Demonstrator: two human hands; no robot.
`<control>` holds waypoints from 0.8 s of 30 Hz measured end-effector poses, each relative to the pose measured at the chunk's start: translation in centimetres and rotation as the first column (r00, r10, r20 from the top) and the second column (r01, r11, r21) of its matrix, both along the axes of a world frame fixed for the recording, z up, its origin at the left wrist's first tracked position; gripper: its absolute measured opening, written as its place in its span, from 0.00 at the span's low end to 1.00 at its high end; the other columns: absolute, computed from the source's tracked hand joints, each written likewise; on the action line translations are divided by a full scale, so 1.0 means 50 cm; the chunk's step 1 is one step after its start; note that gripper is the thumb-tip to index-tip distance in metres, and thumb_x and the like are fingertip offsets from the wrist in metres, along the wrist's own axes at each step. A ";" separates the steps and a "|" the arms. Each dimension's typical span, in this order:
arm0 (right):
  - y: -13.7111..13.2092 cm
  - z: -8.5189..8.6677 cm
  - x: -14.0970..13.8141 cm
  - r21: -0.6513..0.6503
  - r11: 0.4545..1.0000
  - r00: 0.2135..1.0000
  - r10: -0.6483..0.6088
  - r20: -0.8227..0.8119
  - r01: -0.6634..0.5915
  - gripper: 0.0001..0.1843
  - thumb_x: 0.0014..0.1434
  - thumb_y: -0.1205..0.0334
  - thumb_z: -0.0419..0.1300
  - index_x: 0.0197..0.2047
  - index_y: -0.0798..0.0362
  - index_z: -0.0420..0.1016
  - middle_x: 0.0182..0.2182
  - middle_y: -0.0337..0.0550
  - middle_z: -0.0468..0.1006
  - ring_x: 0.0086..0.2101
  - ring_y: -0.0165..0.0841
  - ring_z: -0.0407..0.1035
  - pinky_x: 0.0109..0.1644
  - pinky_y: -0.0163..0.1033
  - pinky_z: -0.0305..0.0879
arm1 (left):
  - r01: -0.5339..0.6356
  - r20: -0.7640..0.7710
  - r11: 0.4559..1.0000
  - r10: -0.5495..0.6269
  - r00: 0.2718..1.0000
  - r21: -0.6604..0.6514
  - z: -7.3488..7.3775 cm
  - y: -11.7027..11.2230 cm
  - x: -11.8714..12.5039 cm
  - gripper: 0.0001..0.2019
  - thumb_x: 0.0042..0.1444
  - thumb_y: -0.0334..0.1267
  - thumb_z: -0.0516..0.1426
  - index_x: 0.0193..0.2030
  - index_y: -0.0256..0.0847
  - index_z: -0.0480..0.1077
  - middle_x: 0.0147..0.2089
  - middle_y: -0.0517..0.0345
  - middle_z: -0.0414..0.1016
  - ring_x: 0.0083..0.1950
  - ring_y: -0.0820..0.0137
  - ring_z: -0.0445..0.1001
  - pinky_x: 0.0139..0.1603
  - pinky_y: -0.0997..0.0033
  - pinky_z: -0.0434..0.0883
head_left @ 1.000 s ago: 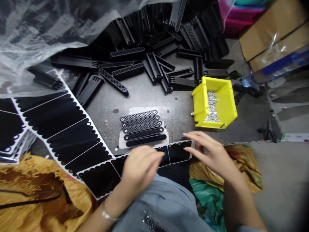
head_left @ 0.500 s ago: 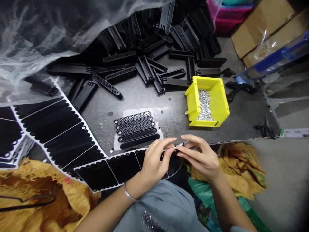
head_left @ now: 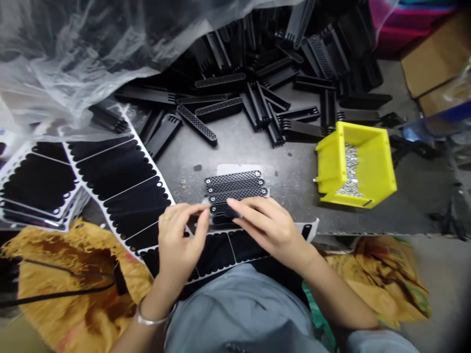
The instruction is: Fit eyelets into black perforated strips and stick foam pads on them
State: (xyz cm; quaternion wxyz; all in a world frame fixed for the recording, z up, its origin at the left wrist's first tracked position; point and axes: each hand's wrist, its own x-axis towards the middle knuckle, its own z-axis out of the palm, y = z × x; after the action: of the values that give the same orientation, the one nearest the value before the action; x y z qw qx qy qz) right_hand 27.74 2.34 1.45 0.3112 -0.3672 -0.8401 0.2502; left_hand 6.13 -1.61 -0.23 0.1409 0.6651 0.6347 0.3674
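A row of black plastic bars (head_left: 235, 187) with lattice faces and small metal pieces at their ends lies on a pale sheet on the grey table. My left hand (head_left: 180, 240) is at the row's left end, thumb and index finger drawn together; whatever they pinch is too small to make out. My right hand (head_left: 272, 223) reaches over the row's lower right part, its fingertips closed on a small dark strip (head_left: 228, 212), partly hidden. Sheets of black stickers (head_left: 217, 250) with white backing lie under and beside my hands.
A yellow bin (head_left: 373, 166) of small metal pieces stands at the right. Many loose black bars (head_left: 257, 105) are piled at the back. Clear plastic film (head_left: 91, 54) hangs at upper left. Orange sacking (head_left: 73, 289) is at lower left, a cardboard box (head_left: 434, 63) at far right.
Both hands have moved left relative to the table, from the sticker sheet's right part to the row of bars, and have come apart. The view has shifted left.
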 end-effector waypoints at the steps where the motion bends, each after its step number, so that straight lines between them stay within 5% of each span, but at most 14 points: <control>1: 0.014 -0.009 -0.020 0.016 0.998 0.998 0.059 0.015 -0.059 0.17 0.72 0.68 0.58 0.61 0.49 0.76 0.48 0.48 0.81 0.46 0.37 0.75 0.50 0.45 0.73 | -0.019 0.007 0.996 0.020 1.000 -0.090 0.000 0.002 -0.022 0.04 0.66 0.35 0.61 0.45 0.46 0.79 0.40 0.58 0.83 0.46 0.64 0.78 0.54 0.59 0.69; 5: 0.046 -0.025 -0.050 -0.022 0.989 0.989 0.150 0.011 -0.149 0.09 0.72 0.66 0.59 0.46 0.52 0.82 0.44 0.48 0.82 0.43 0.36 0.73 0.48 0.44 0.72 | 0.054 0.155 0.955 -0.008 0.988 -0.292 -0.014 0.011 -0.051 0.07 0.68 0.39 0.59 0.42 0.47 0.81 0.40 0.60 0.85 0.47 0.64 0.80 0.55 0.59 0.68; 13: 0.047 -0.011 -0.053 -0.049 0.989 0.988 0.144 0.051 -0.142 0.09 0.71 0.66 0.60 0.46 0.53 0.82 0.45 0.49 0.82 0.43 0.37 0.73 0.47 0.46 0.74 | 0.048 0.223 0.944 0.027 0.975 -0.326 -0.022 0.030 -0.037 0.07 0.64 0.41 0.62 0.35 0.47 0.79 0.37 0.63 0.83 0.44 0.65 0.78 0.56 0.60 0.63; 20: 0.044 -0.002 0.060 -0.235 0.969 0.997 -0.070 0.009 0.070 0.07 0.69 0.65 0.64 0.49 0.50 0.82 0.42 0.45 0.81 0.42 0.34 0.76 0.45 0.41 0.75 | 0.053 0.249 0.939 0.035 0.968 -0.340 -0.029 0.036 -0.040 0.09 0.63 0.43 0.63 0.31 0.45 0.77 0.35 0.63 0.81 0.41 0.65 0.77 0.58 0.58 0.61; 24: 0.054 -0.026 0.085 -0.243 0.967 0.990 -0.100 -0.102 0.072 0.06 0.67 0.67 0.64 0.45 0.50 0.83 0.39 0.43 0.80 0.37 0.32 0.76 0.38 0.38 0.73 | 0.048 0.240 0.946 0.033 0.970 -0.322 -0.034 0.041 -0.043 0.09 0.62 0.44 0.63 0.31 0.45 0.77 0.35 0.63 0.81 0.40 0.66 0.77 0.56 0.59 0.62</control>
State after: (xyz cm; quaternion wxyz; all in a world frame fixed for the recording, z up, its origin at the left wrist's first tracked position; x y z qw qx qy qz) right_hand 31.98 5.04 0.14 0.3227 -0.4232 -0.7681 0.3561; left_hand 3.96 0.42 -1.95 0.3263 0.5854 0.6620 0.3356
